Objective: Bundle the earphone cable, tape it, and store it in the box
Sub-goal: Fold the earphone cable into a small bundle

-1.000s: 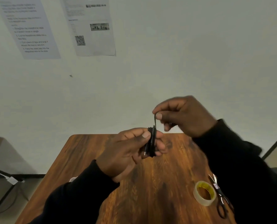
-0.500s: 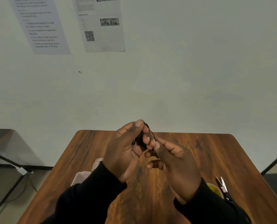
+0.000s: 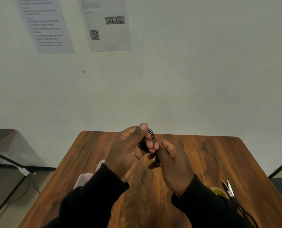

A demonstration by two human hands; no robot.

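My left hand [image 3: 128, 152] grips a coiled bundle of black earphone cable [image 3: 151, 134] above the far half of the wooden table [image 3: 211, 155]. Loops of the cable stick out past my thumb. My right hand [image 3: 173, 163] is pressed against the bundle from below, its fingertips pinching the cable's lower part. Most of the bundle is hidden between my fingers. A pale pink box [image 3: 87, 176] sits at the table's left, partly covered by my left sleeve. A roll of clear tape [image 3: 219, 192] peeks out behind my right sleeve.
Scissors [image 3: 229, 190] lie next to the tape at the right edge of the table. Two printed sheets [image 3: 104, 27] hang on the wall ahead. A dark desk with black legs [image 3: 0, 139] stands to the left.
My right hand has come down from above the bundle, where it held the cable end up, and now meets the bundle from below. The view has tilted, showing the pink box.
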